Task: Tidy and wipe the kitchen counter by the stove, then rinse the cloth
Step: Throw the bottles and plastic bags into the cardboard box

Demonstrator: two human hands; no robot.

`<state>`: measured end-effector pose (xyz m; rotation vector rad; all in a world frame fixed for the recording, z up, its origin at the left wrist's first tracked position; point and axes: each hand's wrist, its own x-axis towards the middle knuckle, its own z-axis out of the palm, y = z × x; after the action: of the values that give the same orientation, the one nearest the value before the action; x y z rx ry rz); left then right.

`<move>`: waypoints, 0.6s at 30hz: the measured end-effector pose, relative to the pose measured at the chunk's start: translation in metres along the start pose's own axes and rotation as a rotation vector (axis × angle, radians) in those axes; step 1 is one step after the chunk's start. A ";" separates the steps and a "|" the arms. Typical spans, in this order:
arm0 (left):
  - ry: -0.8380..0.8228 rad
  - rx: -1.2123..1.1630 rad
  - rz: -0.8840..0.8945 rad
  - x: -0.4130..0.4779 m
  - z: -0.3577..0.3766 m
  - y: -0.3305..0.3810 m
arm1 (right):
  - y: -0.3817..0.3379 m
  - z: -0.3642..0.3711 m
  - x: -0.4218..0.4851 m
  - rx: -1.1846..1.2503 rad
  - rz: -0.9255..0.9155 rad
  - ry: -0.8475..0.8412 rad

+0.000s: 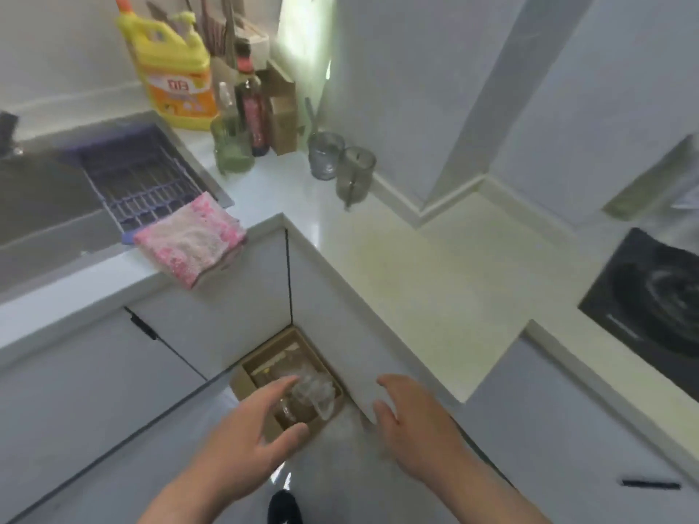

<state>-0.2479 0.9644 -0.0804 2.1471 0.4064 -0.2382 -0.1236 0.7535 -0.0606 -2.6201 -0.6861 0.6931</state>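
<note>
Counter (435, 281): pale L-shaped worktop, with the inner corner near the middle of the view.
Cloth (191, 242): pink and white, folded, lying on the front edge of the counter just beside the sink, one corner hanging over the edge; well apart from both hands.
Sink (45, 206): steel basin at the left, set into the counter.
Rack (140, 183): purple grid resting across the right end of the sink, touching the back of the cloth.
Detergent jug (174, 70): yellow with an orange label, upright against the back wall.
Dark bottle (253, 107): upright just right of the jug, beside a green glass jar (231, 145) and an open cardboard carton (281, 111).
Glass mugs (325, 155): two, side by side near the wall corner; the handles are blurred.
Stove (650, 296): black hob at the far right, sunk below counter level.
Floor box (239, 385): brown cardboard, open, tucked into the cabinet corner, holding what looks like crumpled clear plastic (316, 391).
Left hand (249, 429): low over the floor box, fingers spread and slightly bent, gripping nothing; contact with the plastic not discernible.
Right hand (412, 425): just right of the box, fingers spread, empty.
Shoe (284, 506): dark, at the bottom edge between the forearms.
</note>
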 end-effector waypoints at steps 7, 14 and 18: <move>-0.003 0.187 0.366 -0.033 0.038 0.170 | 0.085 -0.093 -0.145 0.093 0.077 0.318; -0.091 0.171 0.712 -0.082 0.171 0.334 | 0.213 -0.150 -0.333 0.119 0.304 0.681; -0.161 0.156 0.874 -0.108 0.251 0.421 | 0.277 -0.164 -0.440 0.171 0.510 0.847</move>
<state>-0.1946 0.5117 0.1308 2.2273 -0.6635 0.0626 -0.2715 0.2590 0.1147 -2.5759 0.2795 -0.2668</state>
